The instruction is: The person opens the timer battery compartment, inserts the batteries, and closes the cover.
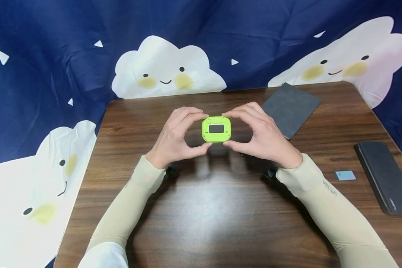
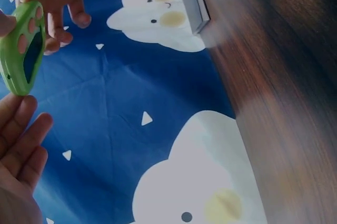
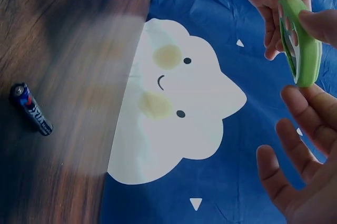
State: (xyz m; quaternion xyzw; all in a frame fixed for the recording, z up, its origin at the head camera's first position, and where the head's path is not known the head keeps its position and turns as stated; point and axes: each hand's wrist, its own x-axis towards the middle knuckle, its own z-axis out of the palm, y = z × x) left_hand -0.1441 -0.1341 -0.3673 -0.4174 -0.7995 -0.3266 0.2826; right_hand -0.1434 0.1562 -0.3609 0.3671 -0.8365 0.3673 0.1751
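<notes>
A small lime-green digital timer [image 1: 216, 137] is held up above the table between both hands. Its side toward the head camera has a dark rectangle in a recessed frame. On the opposite side, the left wrist view shows pink round buttons and a dark screen on the timer [image 2: 35, 58]. My left hand [image 1: 175, 134] pinches one end between thumb and forefinger. The other end is pinched the same way by my right hand [image 1: 262, 130]. Beneath, a dark blue AAA-like battery [image 3: 31, 109] lies on the wood, mostly hidden by the right hand in the head view.
On the brown wooden table [image 1: 187, 223], a dark grey flat sheet or folder [image 1: 291, 108] lies at the back right. Farther right are a small light-blue card-like piece [image 1: 345, 175] and a long black case [image 1: 385, 176]. A blue cloud-patterned cloth [image 1: 248, 33] hangs behind.
</notes>
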